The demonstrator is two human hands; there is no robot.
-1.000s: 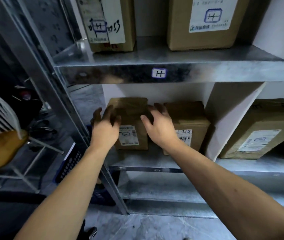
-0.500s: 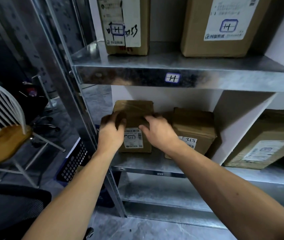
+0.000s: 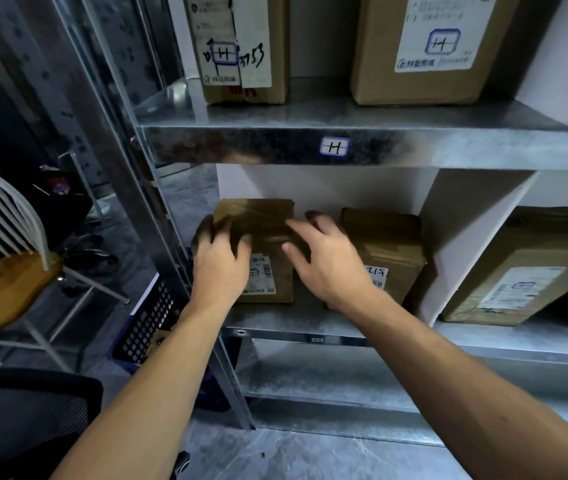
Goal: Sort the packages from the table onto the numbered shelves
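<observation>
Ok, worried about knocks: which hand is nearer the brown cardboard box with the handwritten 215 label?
Right. The right hand is beside the brown cardboard box labelled 215, overlapping its left edge; the left hand holds the taped brown box farther left.

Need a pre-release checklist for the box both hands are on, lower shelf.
1. The box sits flat on the lower shelf: ok.
2. The left hand and right hand both have a grip on it: ok.
3. Its label faces out: ok.
4. Front gap to the neighbouring box: ok.
5. The shelf tag matches the label: cannot tell, too small.
6. It sits behind the shelf's front edge: ok.
</observation>
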